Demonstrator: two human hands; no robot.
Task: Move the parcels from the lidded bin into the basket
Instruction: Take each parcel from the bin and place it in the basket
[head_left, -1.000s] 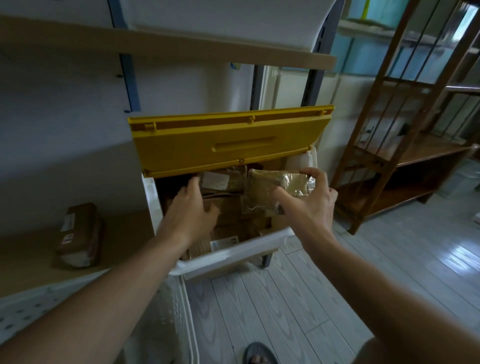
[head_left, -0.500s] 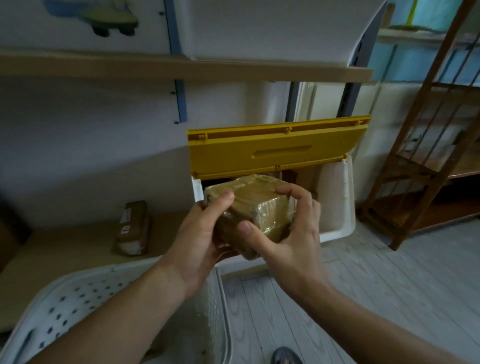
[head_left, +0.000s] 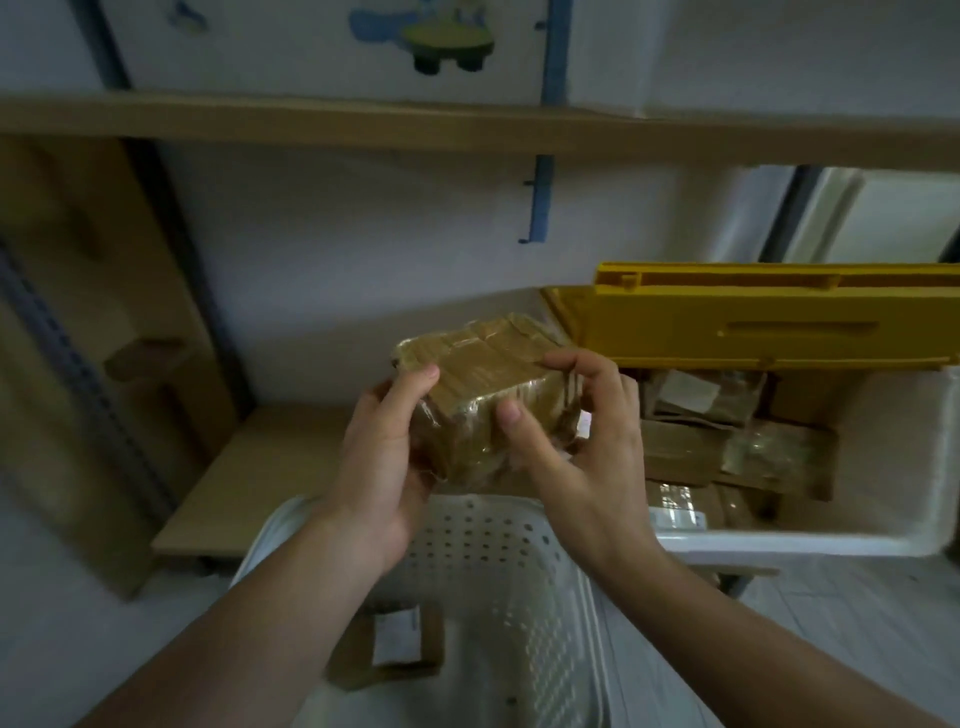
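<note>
— What do you have in your hands at this moment?

— I hold one brown cardboard parcel wrapped in clear shiny tape. My left hand grips its left side, with the thumb lying on the top face and the fingers curled under it. My right hand grips the right side: the thumb presses on the near face, and the fingers bend over the far top edge. So both hands are closed around the same parcel.

— And where is the parcel, compared with the two containers?

— It is in the air, above the far rim of the white plastic basket with small round holes, which stands just below my wrists. It does not touch the basket. On the bottom of the basket lies already a flat brown parcel with a white label.

— The bin is on which side?

— On my right. It is the white plastic bin, and its yellow hinged lid stands open, raised behind the opening. Inside I see several more brown taped parcels piled together; how many exactly I cannot tell.

— What else is around you?

— A long wooden shelf board runs above, against the pale wall, and a lower wooden surface is behind the basket on the left. The picture is a little blurred there.
</note>
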